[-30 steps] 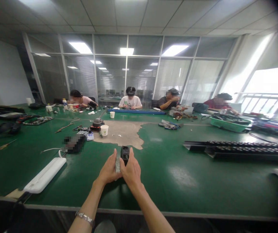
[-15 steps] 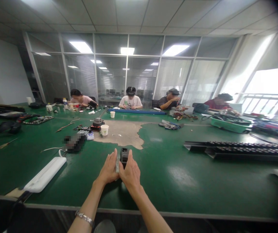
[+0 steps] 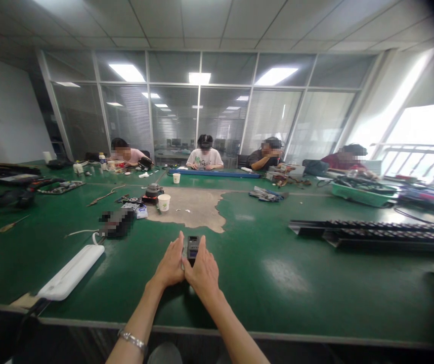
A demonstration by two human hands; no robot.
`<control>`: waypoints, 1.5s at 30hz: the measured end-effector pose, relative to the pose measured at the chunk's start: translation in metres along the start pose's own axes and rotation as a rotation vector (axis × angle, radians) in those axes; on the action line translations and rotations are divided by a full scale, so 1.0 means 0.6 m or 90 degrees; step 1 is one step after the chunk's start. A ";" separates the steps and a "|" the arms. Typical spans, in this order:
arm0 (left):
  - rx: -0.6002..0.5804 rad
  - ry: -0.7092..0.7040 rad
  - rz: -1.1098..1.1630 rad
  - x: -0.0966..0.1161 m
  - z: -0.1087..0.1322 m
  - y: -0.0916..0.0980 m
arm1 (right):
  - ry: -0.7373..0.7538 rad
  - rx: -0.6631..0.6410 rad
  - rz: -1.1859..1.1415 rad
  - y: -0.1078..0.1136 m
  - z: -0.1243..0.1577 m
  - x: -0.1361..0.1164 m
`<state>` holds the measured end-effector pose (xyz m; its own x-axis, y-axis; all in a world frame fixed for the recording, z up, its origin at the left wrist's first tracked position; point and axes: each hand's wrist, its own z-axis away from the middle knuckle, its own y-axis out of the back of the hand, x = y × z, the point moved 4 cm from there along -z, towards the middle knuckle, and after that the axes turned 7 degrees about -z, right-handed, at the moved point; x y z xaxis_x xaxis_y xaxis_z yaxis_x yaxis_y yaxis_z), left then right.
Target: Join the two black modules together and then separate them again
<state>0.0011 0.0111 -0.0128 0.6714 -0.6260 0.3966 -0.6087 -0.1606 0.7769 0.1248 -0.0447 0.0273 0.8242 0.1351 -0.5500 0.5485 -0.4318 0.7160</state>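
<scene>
Between my two hands, just above the green table near its front edge, is a small black boxy device (image 3: 193, 247) with square openings in its top. My right hand (image 3: 203, 268) is closed against its near and right side, thumb in front and fingers pointing up. My left hand (image 3: 170, 263) is on the left with its fingers upright, next to a thin greyish strip (image 3: 184, 252) along the device's left side. Whether that strip is a separate piece, I cannot tell. The thumbs meet in front and hide the device's lower part.
A white power strip (image 3: 71, 273) lies at left. Ahead are a paper cup (image 3: 164, 203) and a bare brown patch (image 3: 198, 210). Black metal rails (image 3: 376, 236) and a green basket (image 3: 364, 194) are at right. Several people sit across the green table (image 3: 247, 293).
The black device has tipped a little and its top sits slightly lower between my hands. My hands have hardly moved.
</scene>
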 end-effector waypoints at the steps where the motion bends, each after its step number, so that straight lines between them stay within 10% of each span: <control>1: 0.001 -0.001 0.005 0.001 0.000 0.000 | 0.001 -0.001 -0.009 -0.001 -0.001 0.000; 15: -0.034 0.031 0.020 0.008 -0.002 0.009 | -0.023 0.131 -0.148 0.077 -0.046 0.045; 23: -0.034 0.041 0.036 0.014 -0.001 0.014 | -0.072 0.119 -0.108 0.059 -0.006 0.132; 45: -0.023 0.033 0.031 0.012 0.001 0.011 | -0.004 0.085 -0.036 0.050 0.008 0.126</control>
<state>0.0018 0.0051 -0.0051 0.6629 -0.5921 0.4582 -0.6264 -0.1034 0.7726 0.2027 -0.0519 0.0053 0.7912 0.1571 -0.5911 0.5704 -0.5383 0.6204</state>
